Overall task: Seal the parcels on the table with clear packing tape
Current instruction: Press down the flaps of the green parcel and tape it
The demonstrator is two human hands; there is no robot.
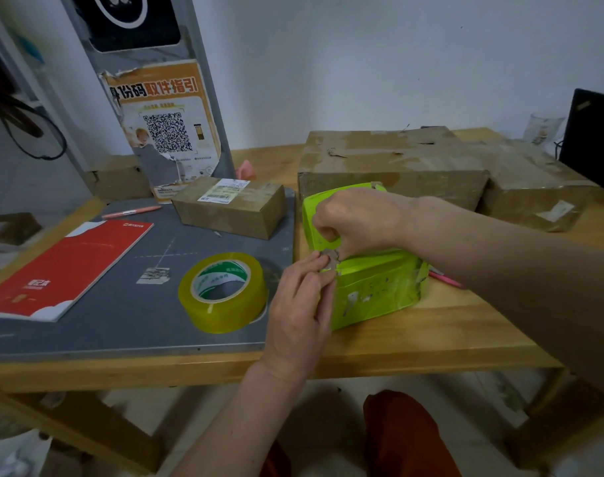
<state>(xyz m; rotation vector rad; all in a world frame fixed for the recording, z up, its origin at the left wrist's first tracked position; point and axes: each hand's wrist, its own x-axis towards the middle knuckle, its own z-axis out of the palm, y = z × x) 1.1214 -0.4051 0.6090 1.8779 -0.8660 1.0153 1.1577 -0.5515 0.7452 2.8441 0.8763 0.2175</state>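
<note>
A bright green parcel (376,287) lies on the wooden table (431,335) in front of me. My right hand (355,218) rests on its top, fingers curled and pinching at the left flap edge. My left hand (297,311) presses against the parcel's left end, fingertips meeting the right hand's at a torn grey spot. A roll of clear yellowish packing tape (223,292) lies flat on the grey mat (121,321) just left of my left hand. A small brown box (230,210) with a white label sits behind the roll.
Two large brown cartons (390,166) (531,187) stand behind the green parcel. A red booklet (63,270) and an orange pen (132,212) lie on the mat's left. A grey kiosk post with a QR poster (166,132) rises at the back; a black screen (593,139) stands far right.
</note>
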